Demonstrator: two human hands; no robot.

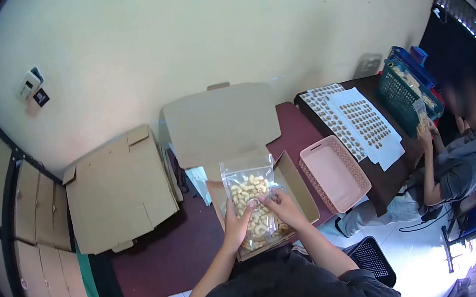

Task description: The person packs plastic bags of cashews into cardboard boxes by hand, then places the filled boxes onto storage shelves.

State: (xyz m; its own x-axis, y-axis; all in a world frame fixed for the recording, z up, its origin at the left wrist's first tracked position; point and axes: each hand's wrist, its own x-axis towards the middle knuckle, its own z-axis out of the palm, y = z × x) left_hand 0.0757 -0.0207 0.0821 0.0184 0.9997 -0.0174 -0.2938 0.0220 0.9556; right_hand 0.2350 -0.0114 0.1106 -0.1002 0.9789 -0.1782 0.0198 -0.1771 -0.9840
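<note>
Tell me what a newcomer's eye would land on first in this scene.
First, the clear plastic bag of pale cashew nuts at centre, gripped by the left hand and right hand over an open brown cardboard box on the dark red table. Next, the empty pink plastic basket just right of the box. Then the stack of flat unfolded cardboard sheets to the left.

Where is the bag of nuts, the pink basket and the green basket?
bag of nuts (249,188): head view, on the clear front over the nuts.
pink basket (334,173): head view, on its bare inside floor.
green basket (398,96): head view, on its near side wall.
</note>
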